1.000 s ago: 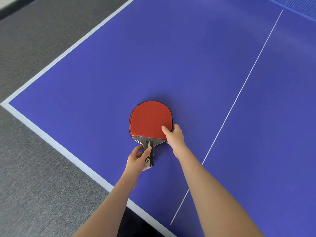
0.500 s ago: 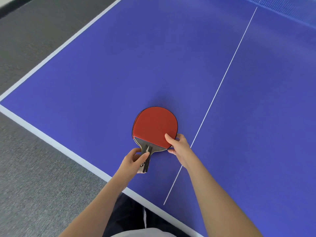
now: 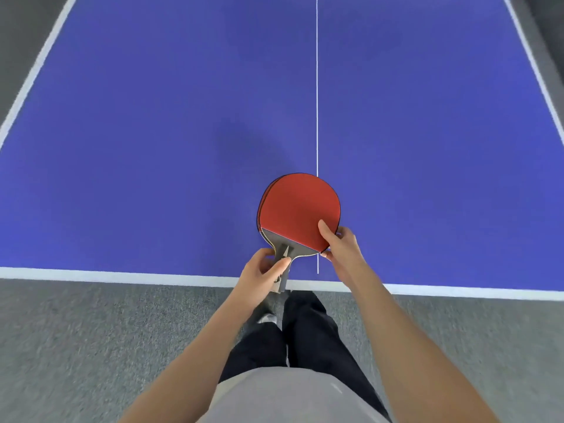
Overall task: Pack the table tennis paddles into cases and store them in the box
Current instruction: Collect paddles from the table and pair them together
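Two red table tennis paddles (image 3: 297,209) are stacked face up, one edge showing under the other at the left, held just above the near end of the blue table (image 3: 152,132). My left hand (image 3: 262,274) grips the handles, which reach over the table's near edge. My right hand (image 3: 338,242) pinches the lower right rim of the blades, thumb on the red rubber. No case and no box are in view.
The table's white end line (image 3: 91,274) runs across the view and its white centre line (image 3: 317,87) runs away from me. Grey carpet (image 3: 76,346) lies below the table. My dark trousers (image 3: 308,337) and a shoe stand at the table's end.
The view has swung from the table's left corner to face its near end squarely. The paddles have come toward the end line, still held by both hands.
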Demonstrator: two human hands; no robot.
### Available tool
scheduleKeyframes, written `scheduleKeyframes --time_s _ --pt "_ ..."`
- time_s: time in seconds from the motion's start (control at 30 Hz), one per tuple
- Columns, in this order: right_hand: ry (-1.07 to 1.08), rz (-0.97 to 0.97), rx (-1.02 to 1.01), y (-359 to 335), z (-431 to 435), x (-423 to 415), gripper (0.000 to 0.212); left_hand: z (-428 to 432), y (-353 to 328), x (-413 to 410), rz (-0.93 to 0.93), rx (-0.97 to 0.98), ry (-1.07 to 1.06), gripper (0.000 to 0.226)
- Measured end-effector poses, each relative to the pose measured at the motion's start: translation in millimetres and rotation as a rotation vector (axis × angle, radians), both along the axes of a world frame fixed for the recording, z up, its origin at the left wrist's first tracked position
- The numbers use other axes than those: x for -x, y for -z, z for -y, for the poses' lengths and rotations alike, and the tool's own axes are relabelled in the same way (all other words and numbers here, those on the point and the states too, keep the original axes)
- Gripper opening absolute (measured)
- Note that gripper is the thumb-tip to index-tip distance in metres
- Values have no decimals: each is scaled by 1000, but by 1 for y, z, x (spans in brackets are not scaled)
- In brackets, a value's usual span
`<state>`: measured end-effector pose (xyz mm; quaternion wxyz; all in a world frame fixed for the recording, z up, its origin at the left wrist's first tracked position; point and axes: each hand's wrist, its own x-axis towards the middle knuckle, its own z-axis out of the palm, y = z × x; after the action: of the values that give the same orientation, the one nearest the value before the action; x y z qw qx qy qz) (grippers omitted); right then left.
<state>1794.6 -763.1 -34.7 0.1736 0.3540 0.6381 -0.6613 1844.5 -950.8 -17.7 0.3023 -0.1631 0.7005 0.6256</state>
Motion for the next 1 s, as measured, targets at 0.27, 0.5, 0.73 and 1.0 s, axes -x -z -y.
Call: scheduleKeyframes --time_s 0.27,0.5,0.73,1.0 --pt "290 34 16 6 -36 -100 53 -28 9 -52 24 -12 258 14" --pt "496 23 25 12 -85 -178 52 -83 6 -79 8 30 488 13" --pt "699 -9 56 14 -165 -274 37 -177 7 -138 19 47 697 26" --pt "909 1 54 11 -276 -397 47 -307 14 -223 -1 30 919 22"
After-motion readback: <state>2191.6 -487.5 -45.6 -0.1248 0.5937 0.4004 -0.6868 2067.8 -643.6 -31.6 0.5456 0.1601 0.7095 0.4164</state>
